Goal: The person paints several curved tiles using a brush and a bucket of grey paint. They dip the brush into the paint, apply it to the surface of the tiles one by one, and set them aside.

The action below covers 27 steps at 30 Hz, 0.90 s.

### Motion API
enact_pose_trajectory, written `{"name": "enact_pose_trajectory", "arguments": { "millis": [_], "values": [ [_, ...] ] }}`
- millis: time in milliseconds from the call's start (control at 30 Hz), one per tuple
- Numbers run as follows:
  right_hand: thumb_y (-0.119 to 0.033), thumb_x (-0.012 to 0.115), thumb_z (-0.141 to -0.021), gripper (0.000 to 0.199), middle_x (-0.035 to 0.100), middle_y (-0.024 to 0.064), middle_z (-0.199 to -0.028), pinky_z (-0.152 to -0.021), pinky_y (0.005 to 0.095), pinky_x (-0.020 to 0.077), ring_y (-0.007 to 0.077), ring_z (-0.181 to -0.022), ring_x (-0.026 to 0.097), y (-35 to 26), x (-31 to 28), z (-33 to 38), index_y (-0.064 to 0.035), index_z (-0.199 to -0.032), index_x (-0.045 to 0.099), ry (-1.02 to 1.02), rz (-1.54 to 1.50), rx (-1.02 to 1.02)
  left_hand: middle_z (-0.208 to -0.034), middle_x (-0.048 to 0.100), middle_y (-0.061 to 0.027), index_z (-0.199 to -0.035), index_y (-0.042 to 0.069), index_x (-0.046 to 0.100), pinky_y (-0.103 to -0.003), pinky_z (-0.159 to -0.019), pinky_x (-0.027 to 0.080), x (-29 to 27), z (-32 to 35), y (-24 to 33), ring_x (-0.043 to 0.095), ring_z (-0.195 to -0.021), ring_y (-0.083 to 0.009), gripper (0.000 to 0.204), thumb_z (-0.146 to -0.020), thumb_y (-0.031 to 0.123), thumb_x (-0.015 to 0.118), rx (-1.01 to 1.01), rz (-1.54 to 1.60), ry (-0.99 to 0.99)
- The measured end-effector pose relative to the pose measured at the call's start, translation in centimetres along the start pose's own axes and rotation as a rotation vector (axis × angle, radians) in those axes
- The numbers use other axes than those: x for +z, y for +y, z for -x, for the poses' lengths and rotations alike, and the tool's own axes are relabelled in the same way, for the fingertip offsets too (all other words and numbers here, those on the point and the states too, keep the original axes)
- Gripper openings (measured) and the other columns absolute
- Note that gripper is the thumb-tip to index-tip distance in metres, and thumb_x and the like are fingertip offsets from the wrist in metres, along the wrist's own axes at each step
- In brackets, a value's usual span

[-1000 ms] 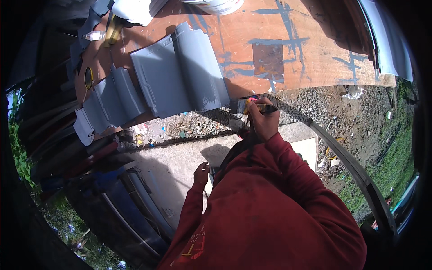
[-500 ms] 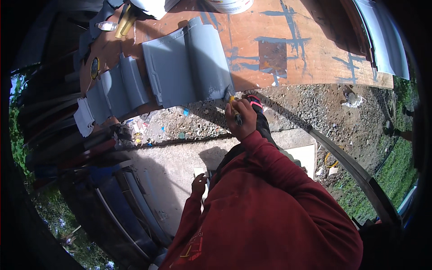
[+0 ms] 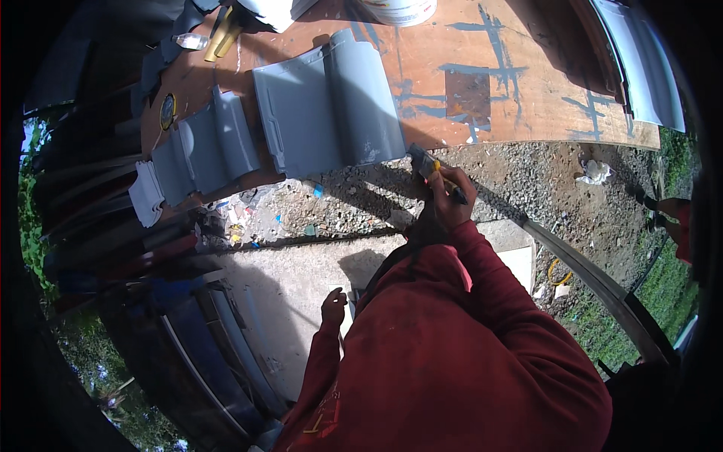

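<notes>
Gripping a paintbrush (image 3: 431, 169) in a closed fist, the right hand (image 3: 452, 202) is raised in front of the person's dark red sleeve, with the bristle end of the brush pointing up and away from the knuckles toward the near edge of the wooden bench (image 3: 527, 105). Just beyond the brush tip lies a large grey-painted roof tile (image 3: 327, 109), its lower corner near the bristles, though whether brush and tile touch cannot be told. Farther off to the left of that hand sits a second, smaller grey roof tile (image 3: 203, 151), overhanging the bench edge, and past it a round yellow-and-black tin lid (image 3: 166, 111). Beyond the hand on the bench top are blue-grey paint streaks, and at the far edge the base of a white bucket (image 3: 398, 9) shows. Below the right hand the ground is loose gravel (image 3: 527, 173), with a pale concrete slab (image 3: 301, 279) nearer the body. The left hand (image 3: 333, 307) hangs low beside the torso, well apart from the brush, its fingers loosely curled and holding nothing that can be made out. A curved dark metal strip (image 3: 602, 290) runs along the ground to the right of the raised arm.
</notes>
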State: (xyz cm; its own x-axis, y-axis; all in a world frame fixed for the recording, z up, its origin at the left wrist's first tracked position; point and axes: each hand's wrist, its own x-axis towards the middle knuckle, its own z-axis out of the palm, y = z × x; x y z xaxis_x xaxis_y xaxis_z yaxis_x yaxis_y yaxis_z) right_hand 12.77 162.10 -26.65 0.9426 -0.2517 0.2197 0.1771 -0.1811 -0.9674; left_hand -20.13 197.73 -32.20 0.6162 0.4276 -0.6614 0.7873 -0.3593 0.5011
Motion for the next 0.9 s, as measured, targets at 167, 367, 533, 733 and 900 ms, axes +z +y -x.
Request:
{"name": "enact_pose_trajectory", "arguments": {
  "millis": [167, 367, 533, 733, 900],
  "values": [
    [-0.005, 0.072, -0.088, 0.009, 0.066, 0.0136, -0.083, -0.071, 0.0333, 0.0509, 0.0243, -0.078, 0.067, -2.2, 1.7, -0.1, -0.0001, -0.089, 0.065, 0.009, 0.141, 0.001, -0.113, 0.069, -0.0127, -0.13, -0.001, 0.062, -0.033, -0.075, 0.056, 0.2, 0.9, -2.3, 0.07, -0.085, -0.0185, 0.041, -0.097, 0.023, 0.062, -0.029, -0.02, -0.082],
    [-0.009, 0.071, -0.09, 0.011, 0.067, 0.0114, -0.082, -0.066, 0.031, 0.0503, 0.0162, -0.072, 0.065, -4.3, 1.2, -1.1, -0.0001, -0.088, 0.066, -0.145, -0.04, 0.141, -0.108, 0.07, -0.0124, -0.127, -0.003, 0.062, -0.032, -0.073, 0.056, 0.4, 0.9, -3.6, 0.07, -0.082, -0.0173, 0.043, -0.097, 0.027, 0.061, 0.113, -0.141, -0.066],
    [-0.011, 0.071, -0.092, 0.012, 0.071, 0.008, -0.081, -0.069, 0.0278, 0.0537, 0.0132, -0.075, 0.069, -1.1, -0.3, -1.5, 0.0002, -0.093, 0.067, -0.108, -0.104, 0.297, -0.106, 0.071, -0.0129, -0.128, -0.004, 0.062, -0.03, -0.069, 0.055, 1.4, -1.1, -5.6, 0.07, -0.079, -0.0171, 0.043, -0.096, 0.026, 0.063, 0.13, -0.059, -0.033],
    [-0.01, 0.072, -0.089, 0.013, 0.067, 0.0117, -0.075, -0.06, 0.031, 0.0507, 0.0211, -0.066, 0.068, -5.8, 3.1, -4.6, -0.0023, -0.088, 0.061, -0.135, -0.059, 0.033, -0.109, 0.072, -0.0168, -0.128, 0.0, 0.064, -0.034, -0.078, 0.059, 2.9, -2.5, -3.6, 0.072, -0.092, -0.0217, 0.041, -0.095, 0.022, 0.059, 0.005, 0.047, -0.112],
    [-0.009, 0.072, -0.084, 0.012, 0.061, 0.0146, -0.079, -0.06, 0.0435, 0.0511, 0.0357, -0.07, 0.065, -8.7, 3.8, -4.7, -0.0069, -0.086, 0.059, -0.117, 0.218, -0.204, -0.114, 0.07, -0.0197, -0.13, 0.001, 0.063, -0.04, -0.09, 0.056, 4.2, -3.1, -5.4, 0.07, -0.101, -0.0309, 0.042, -0.092, 0.02, 0.06, 0.071, -0.019, -0.084]
  ]
}}
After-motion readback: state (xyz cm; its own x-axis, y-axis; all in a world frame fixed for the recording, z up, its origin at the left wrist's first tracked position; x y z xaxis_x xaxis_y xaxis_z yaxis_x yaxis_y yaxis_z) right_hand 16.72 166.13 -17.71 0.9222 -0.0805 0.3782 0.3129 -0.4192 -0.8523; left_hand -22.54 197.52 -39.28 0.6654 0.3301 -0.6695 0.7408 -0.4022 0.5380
